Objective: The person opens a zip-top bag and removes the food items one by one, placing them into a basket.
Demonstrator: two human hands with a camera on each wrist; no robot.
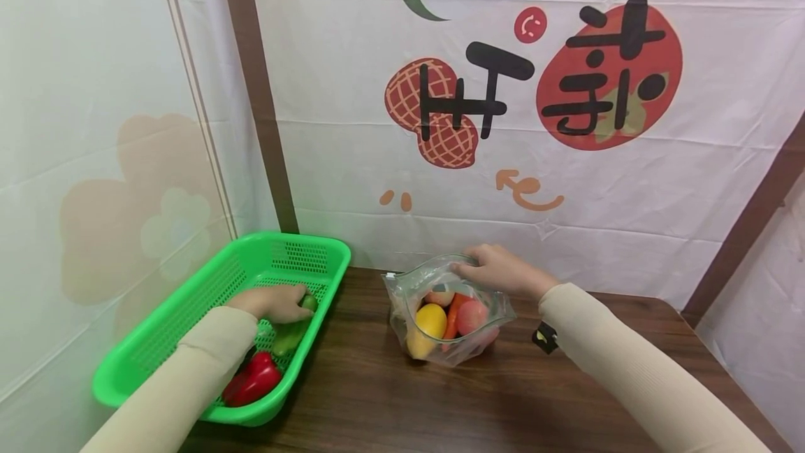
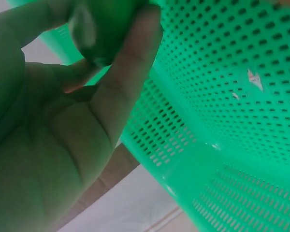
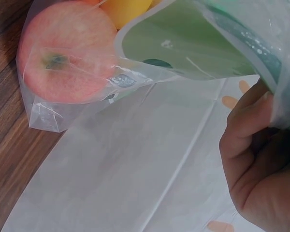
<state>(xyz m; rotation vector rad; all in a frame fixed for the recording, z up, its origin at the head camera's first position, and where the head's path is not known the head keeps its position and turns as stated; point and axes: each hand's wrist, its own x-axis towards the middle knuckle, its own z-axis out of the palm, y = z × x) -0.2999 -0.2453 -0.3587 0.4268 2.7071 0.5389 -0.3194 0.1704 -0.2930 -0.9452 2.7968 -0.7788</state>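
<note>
My left hand (image 1: pixel 279 303) reaches into a green plastic basket (image 1: pixel 342 252), its fingers and thumb pinching a smooth, rounded green fruit or vegetable (image 2: pixel 94 31), whose exact kind I cannot tell. Below that hand lie a lighter green piece (image 1: pixel 289 338) and a red bell pepper (image 1: pixel 254 379), partly hidden by the sleeve. My right hand (image 1: pixel 503 270) grips the far rim of a clear zip bag (image 1: pixel 462 355), whose mouth is spread wide. Inside the bag are a yellow fruit (image 1: pixel 430 320), an orange-red carrot-like piece (image 1: pixel 453 317), a pinkish apple (image 3: pixel 70 58) and another pale reddish round piece (image 1: pixel 439 296).
The basket and bag stand on a dark wood-grain table (image 1: pixel 352 390), basket at the left, bag near the middle. A printed white cloth (image 1: pixel 327 124) hangs close behind the table, with another at the left. A small black object (image 1: pixel 544 338) shows beside the right sleeve.
</note>
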